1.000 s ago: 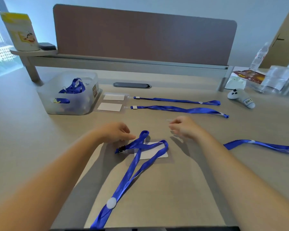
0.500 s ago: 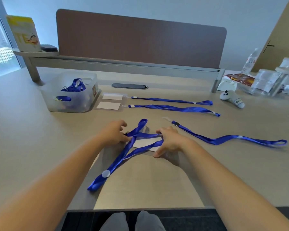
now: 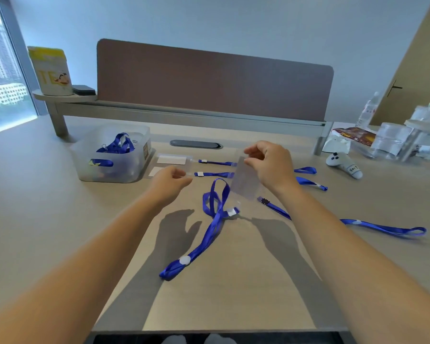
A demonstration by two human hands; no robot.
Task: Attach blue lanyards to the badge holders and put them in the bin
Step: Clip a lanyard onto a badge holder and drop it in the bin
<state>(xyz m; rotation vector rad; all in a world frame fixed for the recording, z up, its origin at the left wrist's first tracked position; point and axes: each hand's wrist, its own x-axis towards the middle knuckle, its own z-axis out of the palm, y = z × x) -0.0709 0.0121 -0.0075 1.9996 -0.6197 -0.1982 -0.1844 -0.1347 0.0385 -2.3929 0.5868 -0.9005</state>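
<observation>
My right hand (image 3: 269, 166) holds a clear badge holder (image 3: 245, 181) by its top edge, lifted above the desk and hanging down. A blue lanyard (image 3: 212, 219) trails from the holder's lower end onto the desk, looping toward me. My left hand (image 3: 169, 183) hovers to the left of it with fingers curled; I see nothing in it. The translucent bin (image 3: 113, 153) at the back left holds finished blue lanyards. Two more badge holders (image 3: 171, 160) lie beside the bin, with two lanyards (image 3: 215, 163) to their right. Another lanyard (image 3: 372, 225) lies at the right.
A brown divider panel (image 3: 214, 80) and a grey shelf run along the back. A white controller (image 3: 343, 165), plastic bottles and packets (image 3: 392, 140) crowd the back right. A yellow-white canister (image 3: 51, 70) stands on the shelf's left end. The desk's front edge is near me.
My right hand has picked the badge holder up off the desk and raised it, dragging the lanyard with it. My left hand let go and rose to the left.
</observation>
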